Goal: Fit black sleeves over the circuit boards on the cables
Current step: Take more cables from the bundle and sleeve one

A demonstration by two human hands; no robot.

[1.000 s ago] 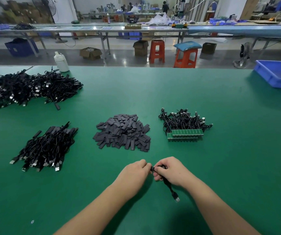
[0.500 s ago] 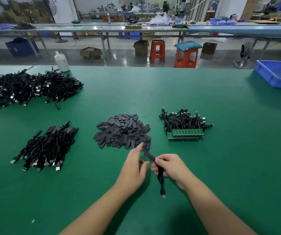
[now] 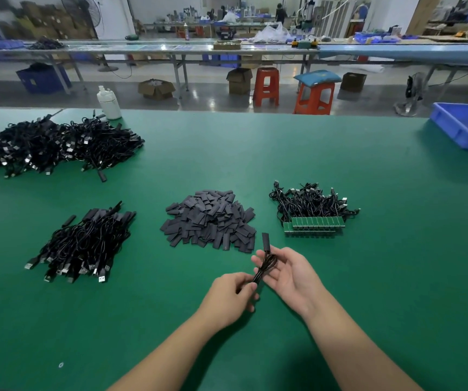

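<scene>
Low in the middle of the frame, the left hand (image 3: 231,296) pinches the lower end of a folded black cable (image 3: 264,268) between curled fingers and thumb. The right hand (image 3: 286,273) lies palm up with its fingers relaxed and mostly straight, and the cable's loops rest across those fingers. A black sleeve (image 3: 265,241) sits on the cable's upper end, sticking up past the right fingertips. Just above the hands lies a pile of loose sleeves (image 3: 210,218) on the green table (image 3: 368,277). To its right sits a bundle of cables with bare green boards (image 3: 314,224). At centre left lies a heap of sleeved cables (image 3: 83,244), and a bigger heap (image 3: 52,145) lies at upper left.
</scene>
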